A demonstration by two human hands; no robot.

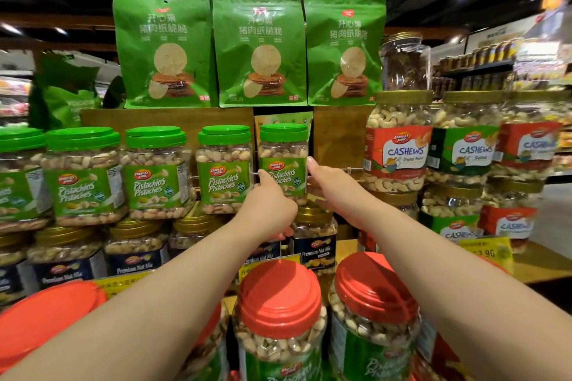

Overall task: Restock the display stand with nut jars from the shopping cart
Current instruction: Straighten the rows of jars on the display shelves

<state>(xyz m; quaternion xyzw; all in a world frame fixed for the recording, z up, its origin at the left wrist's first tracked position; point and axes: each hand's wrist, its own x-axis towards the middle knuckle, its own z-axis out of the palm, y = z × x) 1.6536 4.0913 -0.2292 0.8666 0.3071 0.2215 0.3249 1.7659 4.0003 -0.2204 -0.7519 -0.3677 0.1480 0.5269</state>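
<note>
We reach both arms out to a pistachio jar (283, 164) with a green lid, the rightmost in a row of like pistachio jars (154, 173) on the middle tier of the display stand (167, 119). Our left hand (268, 204) wraps the jar's lower left side, thumb up along its label and fingers curled under its base. Our right hand (322, 181) holds the jar's right side, the thumb tip lying against the right edge near the label's top, the other fingers hidden behind the jar. So both hands grip this one jar, which stands upright at the right end of the green-lidded row, just left of a gap in front of the stand's wooden back panel (339, 133).

Right of that gap stand cashew jars (399, 145) with gold lids, stacked in two layers toward the stand's right edge. Below the pistachio row sits a lower row of gold-lidded Premium Nut Mix jars (314, 241), one of them directly under the held jar. On the top tier three green snack pouches (261, 49) stand side by side, with a fourth above them and a clear jar (405, 65) of dark nuts at the right. Nearest us, along the stand's front edge, are larger pistachio jars with red lids (280, 312). A yellow price tag (486, 252) sits at the lower right, its print blurred.
</note>
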